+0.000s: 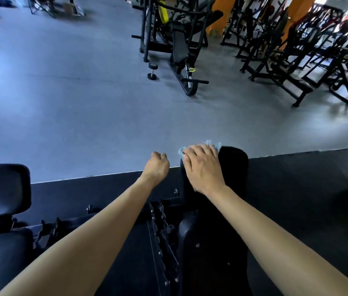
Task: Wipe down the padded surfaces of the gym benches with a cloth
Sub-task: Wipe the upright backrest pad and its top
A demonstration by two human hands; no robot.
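Light-blue crumpled cloth (209, 143) lies pressed under the right hand (203, 167) at the far end of a black padded bench back (236, 165).

The right hand lies flat on the cloth with fingers spread and nearly straight, pressing it rather than clutching it; blue edges show past the fingertips and at the pad's left edge. The left hand (158, 167) is clenched into a fist, holds nothing, and hangs in the air just beside the pad's left edge without touching it. A second black padded bench (2, 189) stands well apart at the left. Both benches stand on a black floor mat (297, 178). Beyond its far edge, on the grey gym floor (72, 103), a small black dumbbell (152, 71) lies near black steel weight machines (175, 39).
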